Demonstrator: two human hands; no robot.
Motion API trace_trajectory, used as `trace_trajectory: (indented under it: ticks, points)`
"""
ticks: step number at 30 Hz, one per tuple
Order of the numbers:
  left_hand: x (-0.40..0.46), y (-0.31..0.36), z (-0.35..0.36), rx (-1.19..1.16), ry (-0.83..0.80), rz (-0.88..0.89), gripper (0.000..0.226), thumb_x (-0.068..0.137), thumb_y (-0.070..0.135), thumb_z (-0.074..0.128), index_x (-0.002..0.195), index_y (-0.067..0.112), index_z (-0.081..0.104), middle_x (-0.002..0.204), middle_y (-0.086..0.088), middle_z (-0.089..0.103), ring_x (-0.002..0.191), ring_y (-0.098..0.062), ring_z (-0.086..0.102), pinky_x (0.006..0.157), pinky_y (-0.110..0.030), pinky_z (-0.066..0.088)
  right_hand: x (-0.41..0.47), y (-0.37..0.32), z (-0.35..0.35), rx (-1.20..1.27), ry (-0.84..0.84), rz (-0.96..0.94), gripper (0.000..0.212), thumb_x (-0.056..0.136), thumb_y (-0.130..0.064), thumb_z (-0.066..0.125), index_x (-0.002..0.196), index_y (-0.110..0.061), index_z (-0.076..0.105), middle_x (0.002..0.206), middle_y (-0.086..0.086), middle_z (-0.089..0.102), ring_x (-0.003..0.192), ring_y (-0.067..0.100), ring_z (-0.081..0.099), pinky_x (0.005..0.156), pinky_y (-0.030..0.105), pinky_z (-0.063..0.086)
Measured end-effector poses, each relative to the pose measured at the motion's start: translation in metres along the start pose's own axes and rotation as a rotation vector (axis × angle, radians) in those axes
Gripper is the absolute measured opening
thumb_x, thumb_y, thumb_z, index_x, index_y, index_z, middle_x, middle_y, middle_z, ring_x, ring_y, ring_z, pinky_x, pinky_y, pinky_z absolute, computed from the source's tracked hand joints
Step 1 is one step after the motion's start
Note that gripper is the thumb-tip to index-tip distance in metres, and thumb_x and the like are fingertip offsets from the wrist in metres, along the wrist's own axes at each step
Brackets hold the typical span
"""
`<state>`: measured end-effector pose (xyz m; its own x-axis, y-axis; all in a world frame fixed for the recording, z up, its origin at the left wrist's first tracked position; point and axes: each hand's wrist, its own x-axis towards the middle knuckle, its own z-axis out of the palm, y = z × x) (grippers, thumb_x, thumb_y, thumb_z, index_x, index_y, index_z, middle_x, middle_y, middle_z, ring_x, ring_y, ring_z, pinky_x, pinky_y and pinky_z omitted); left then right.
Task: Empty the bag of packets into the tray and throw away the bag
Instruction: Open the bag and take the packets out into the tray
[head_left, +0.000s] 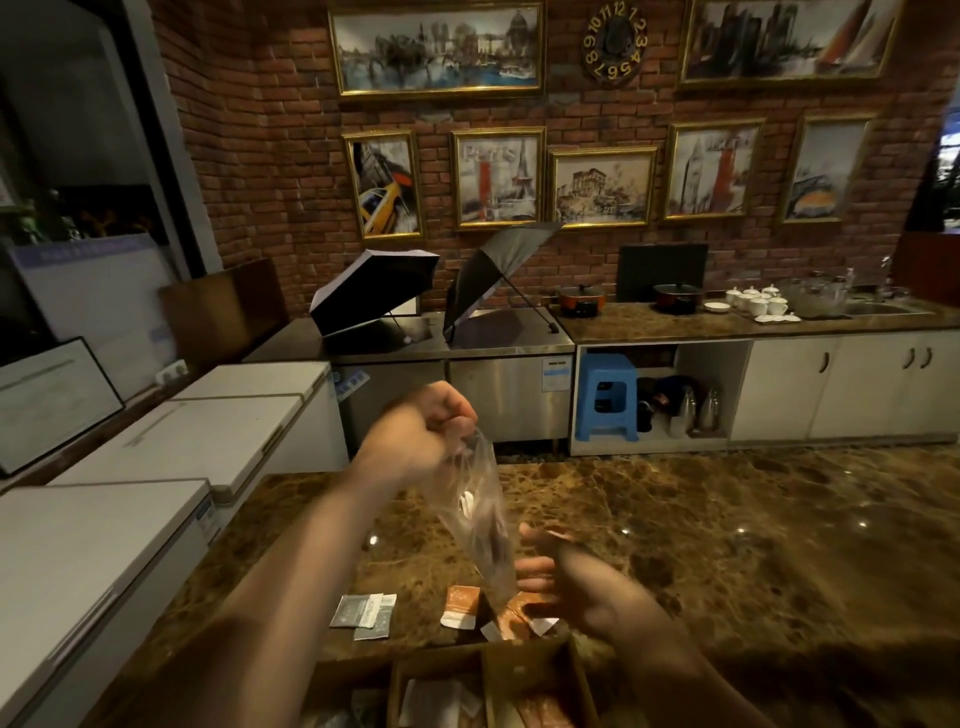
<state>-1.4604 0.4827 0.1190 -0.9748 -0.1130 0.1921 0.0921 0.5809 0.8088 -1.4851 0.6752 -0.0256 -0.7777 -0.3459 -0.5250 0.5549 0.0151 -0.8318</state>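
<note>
My left hand (423, 431) pinches the top of a clear plastic bag (480, 512), which hangs down over the marble counter (753, 545). My right hand (566, 582), blurred, is beside the bag's lower end with fingers spread and relaxed. Orange packets (460, 605) and grey-white packets (363, 616) lie loose on the counter below the bag. A brown divided tray (483, 670) sits at the near edge and holds more packets. I cannot tell whether the bag still holds anything.
White chest freezers (156, 467) line the left side. Behind the counter stand a steel unit with two open umbrellas (374, 291), a blue stool (608, 397), and a back counter with pots and cups (758, 301).
</note>
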Motion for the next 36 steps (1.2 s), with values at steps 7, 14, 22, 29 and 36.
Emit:
trace_trajectory:
  ticks: [7, 14, 22, 29, 36]
  points:
    - [-0.002, -0.002, -0.013, -0.153, 0.044, 0.017, 0.008, 0.099, 0.007, 0.057, 0.097, 0.011, 0.064, 0.083, -0.002, 0.069, 0.063, -0.008, 0.062, 0.047, -0.018, 0.048, 0.003, 0.0, 0.02, 0.308, -0.207, -0.062, 0.046, 0.086, -0.029, 0.068, 0.122, -0.001, 0.065, 0.114, 0.027, 0.072, 0.107, 0.043, 0.067, 0.101, 0.057, 0.049]
    - [-0.011, -0.031, -0.031, -0.068, 0.057, 0.056, 0.006, 0.098, 0.009, 0.06, 0.1, 0.008, 0.065, 0.091, -0.009, 0.071, 0.075, -0.014, 0.07, 0.056, -0.024, 0.059, -0.004, -0.015, 0.005, 0.149, -0.087, -0.116, 0.052, 0.072, -0.012, 0.084, 0.12, -0.004, 0.066, 0.101, 0.019, 0.078, 0.092, 0.036, 0.075, 0.072, 0.044, 0.061]
    - [-0.017, -0.086, -0.037, -0.021, -0.03, -0.151, 0.03, 0.099, 0.002, 0.051, 0.098, 0.027, 0.067, 0.104, -0.004, 0.073, 0.1, -0.023, 0.07, 0.094, -0.049, 0.057, -0.017, -0.031, -0.002, -0.198, -0.069, -0.245, 0.043, 0.079, -0.015, 0.084, 0.121, -0.018, 0.071, 0.111, 0.007, 0.078, 0.104, 0.025, 0.074, 0.091, 0.044, 0.06]
    - [-0.021, -0.079, -0.002, 0.017, 0.036, 0.032, 0.026, 0.094, 0.008, 0.063, 0.114, 0.024, 0.066, 0.104, 0.003, 0.069, 0.095, -0.013, 0.066, 0.089, -0.032, 0.053, -0.021, -0.039, 0.013, -0.652, 0.02, -0.345, 0.027, 0.084, -0.013, 0.079, 0.11, -0.019, 0.076, 0.105, 0.002, 0.077, 0.097, 0.017, 0.074, 0.083, 0.03, 0.062]
    - [-0.036, -0.082, 0.033, 0.159, -0.376, -0.007, 0.059, 0.084, 0.022, 0.077, 0.128, 0.049, 0.048, 0.12, 0.012, 0.063, 0.103, -0.005, 0.061, 0.073, -0.021, 0.052, -0.028, -0.039, 0.036, -0.993, 0.009, -0.346, 0.037, 0.082, -0.007, 0.078, 0.113, -0.021, 0.064, 0.098, -0.005, 0.066, 0.093, 0.014, 0.064, 0.072, 0.02, 0.051]
